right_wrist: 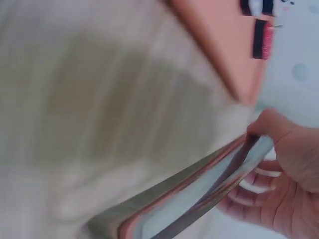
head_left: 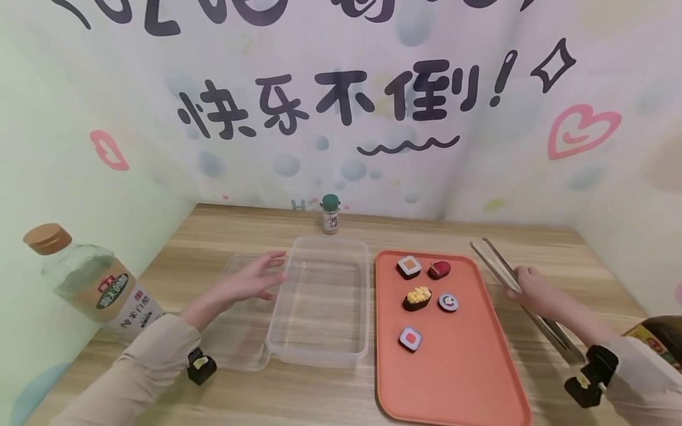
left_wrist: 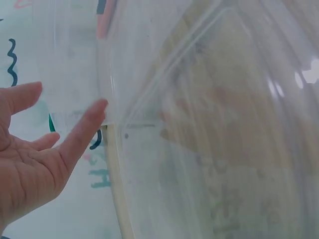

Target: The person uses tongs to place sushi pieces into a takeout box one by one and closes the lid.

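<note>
Tongs: long silver metal tongs (head_left: 551, 334) lay in the right hand (head_left: 538, 291), thumb and fingers clamped on them, beside the tray's right edge, tips towards the far edge of the wood-grain surface (head_left: 229, 231).
Container: a clear rectangular plastic container (head_left: 319, 358) sat mid-surface; the left hand (head_left: 256, 277), fingers spread apart, was at its left edge, contact impossible to tell.
In the way: a clear flat plastic lid (head_left: 234, 343) lay left of the container, partly hidden under the left forearm. An orange rectangular tray (head_left: 442, 384) stood between container and tongs.
Sushi: five small sushi pieces (head_left: 417, 298) lay on the tray, all towards its far and left edges.
Bottles: a clear bottle with an orange-brown cap (head_left: 101, 290) stood by the surface's left edge; a small green-capped shaker (head_left: 330, 220) stood near the far edge.
Labels: the bottle's lower characters looked like 纯米白醋; the shaker's were too small to read.
Backdrop: the white printed cloth (head_left: 495, 171) read 快乐不倒!, with black lettering cut off above and a pink heart at right.
</note>
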The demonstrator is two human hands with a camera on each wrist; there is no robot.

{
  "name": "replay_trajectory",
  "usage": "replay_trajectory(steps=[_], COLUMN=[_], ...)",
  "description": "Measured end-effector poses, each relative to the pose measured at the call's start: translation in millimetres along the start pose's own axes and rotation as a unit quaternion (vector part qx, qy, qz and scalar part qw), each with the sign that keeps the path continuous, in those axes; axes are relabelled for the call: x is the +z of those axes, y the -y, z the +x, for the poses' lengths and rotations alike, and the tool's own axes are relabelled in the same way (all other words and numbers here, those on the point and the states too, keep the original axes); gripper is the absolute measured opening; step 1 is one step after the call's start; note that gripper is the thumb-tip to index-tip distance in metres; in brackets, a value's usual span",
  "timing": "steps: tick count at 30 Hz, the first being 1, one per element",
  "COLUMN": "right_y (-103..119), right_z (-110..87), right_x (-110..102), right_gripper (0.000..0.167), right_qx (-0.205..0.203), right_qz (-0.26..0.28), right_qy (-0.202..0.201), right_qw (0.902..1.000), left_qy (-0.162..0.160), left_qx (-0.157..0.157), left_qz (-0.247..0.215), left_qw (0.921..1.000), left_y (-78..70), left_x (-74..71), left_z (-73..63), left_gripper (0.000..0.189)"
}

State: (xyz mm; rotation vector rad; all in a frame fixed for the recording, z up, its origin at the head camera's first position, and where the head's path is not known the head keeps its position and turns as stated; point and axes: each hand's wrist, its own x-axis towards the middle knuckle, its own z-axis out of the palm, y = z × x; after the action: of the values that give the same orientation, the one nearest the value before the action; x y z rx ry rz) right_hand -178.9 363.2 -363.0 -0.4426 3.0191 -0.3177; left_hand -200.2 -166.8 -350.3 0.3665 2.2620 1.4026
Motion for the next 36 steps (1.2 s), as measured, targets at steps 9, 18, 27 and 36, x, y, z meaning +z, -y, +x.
replay_trajectory(steps=[9, 18, 27, 36], right_y=[47.0, 77.0, 88.9, 97.5], right_z=[22.1, 31.0, 36.8, 44.2], right_x=[-29.6, -37.9, -42.8, -51.5], right_gripper=[0.04, 0.037, 0.035, 0.038], right_qx=[-0.112, -0.128, -0.118, -0.113], right_qz=[-0.03, -0.063, -0.061, -0.059], right_qy=[-0.016, 0.067, 0.092, 0.122], right_qw=[0.9931, 0.9876, 0.9868, 0.9842], left_qy=[-0.001, -0.005, -0.005, -0.001], left_qx=[-0.03, -0.024, -0.036, -0.039], left_qz=[-0.009, -0.015, -0.025, -0.034], left_qw=[0.9995, 0.9996, 0.999, 0.9987], left_y=[-6.2, -1.5, -0.7, -1.8], left_x=[6.1, 6.8, 6.5, 6.7], left_z=[3.9, 6.4, 6.8, 5.9], left_gripper=[0.058, 0.057, 0.056, 0.057])
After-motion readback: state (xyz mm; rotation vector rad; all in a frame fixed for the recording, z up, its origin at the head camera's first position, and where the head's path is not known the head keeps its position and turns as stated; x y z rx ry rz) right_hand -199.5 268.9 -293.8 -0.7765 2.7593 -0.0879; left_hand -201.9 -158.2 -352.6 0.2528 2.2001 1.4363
